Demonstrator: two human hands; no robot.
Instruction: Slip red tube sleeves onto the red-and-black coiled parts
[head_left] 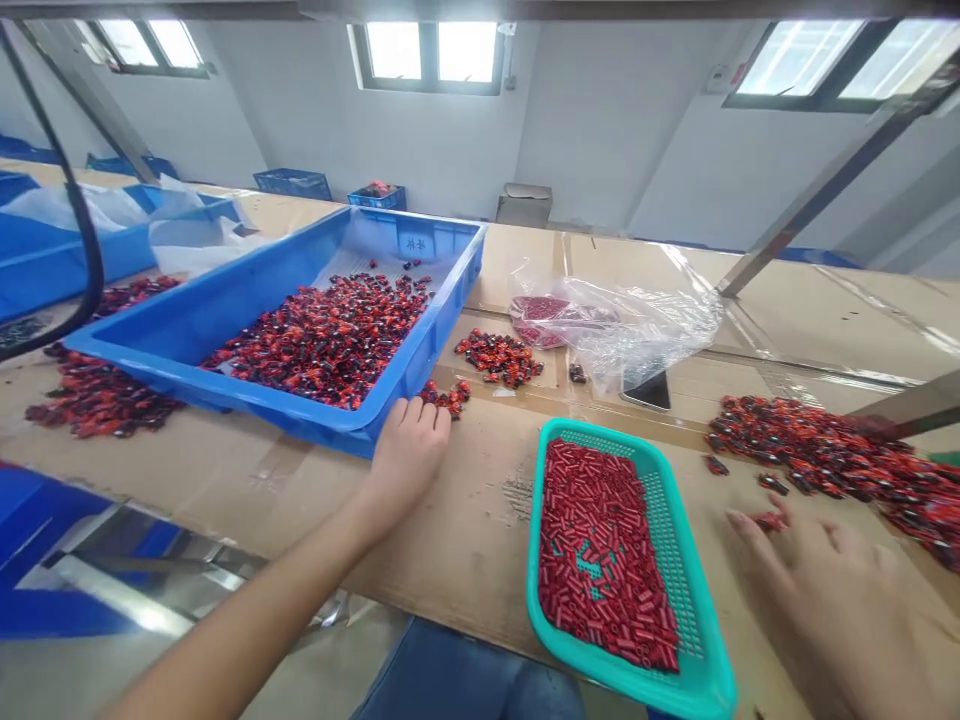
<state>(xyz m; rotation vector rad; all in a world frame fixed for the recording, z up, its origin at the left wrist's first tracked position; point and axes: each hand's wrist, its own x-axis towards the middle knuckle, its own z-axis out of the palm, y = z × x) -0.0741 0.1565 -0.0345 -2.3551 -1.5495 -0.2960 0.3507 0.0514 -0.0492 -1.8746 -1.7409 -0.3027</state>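
My left hand [412, 440] is closed, knuckles up, against the near right corner of a blue bin [367, 415]. Its fingertips are hidden, beside a few small red-and-black parts [448, 398] on the table. The bin holds a heap of similar parts [330, 335]. At the right, my slightly blurred right hand [832, 580] has a small red-and-black part [771, 520] between thumb and index finger, low over the table. Just beyond it spreads a large pile of these parts [825, 450]. Between my hands stands a green basket [679, 530] of short dark-red tubes [592, 540].
A small pile of parts [499, 357], a clear plastic bag [637, 315] with dark-red contents and a phone [646, 388] lie behind the basket. More parts [105, 390] lie left of the bin. Metal posts [832, 190] rise at the right; a black cable [86, 240] hangs left.
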